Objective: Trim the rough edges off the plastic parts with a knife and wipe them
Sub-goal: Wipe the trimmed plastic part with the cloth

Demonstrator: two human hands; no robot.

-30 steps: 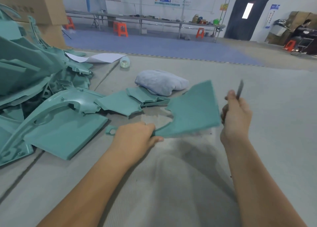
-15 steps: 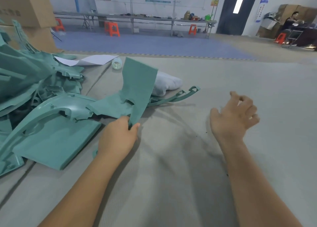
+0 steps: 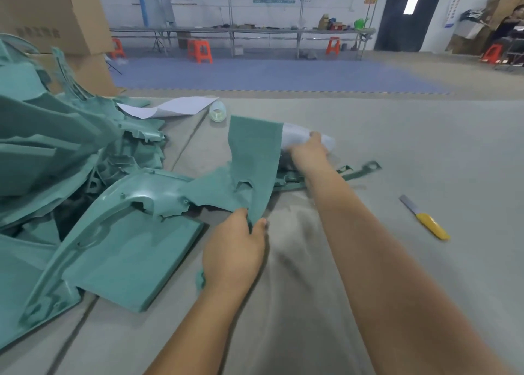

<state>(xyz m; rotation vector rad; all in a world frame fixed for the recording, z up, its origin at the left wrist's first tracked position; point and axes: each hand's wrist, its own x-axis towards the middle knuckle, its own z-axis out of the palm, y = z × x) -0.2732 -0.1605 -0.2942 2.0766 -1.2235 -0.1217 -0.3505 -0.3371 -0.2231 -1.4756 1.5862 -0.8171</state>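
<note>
Left hand pinches the upright green panel while right hand closes on the cloth; wiping should support the panel firmly, knife lying aside.

1. Your left hand pinches the lower corner of a flat green plastic panel, thumb on one face and fingers on the other; the panel stands up on edge.
2. Your right hand reaches past the panel and rests on the white cloth; whether its grip has closed on the cloth is blurred.
3. The knife, yellow handle and bare blade, lies alone on the grey worktop, well apart from both hands.
4. A heap of green plastic parts fills the left side.
5. A sheet of paper and a roll of tape lie behind the panel.
</note>
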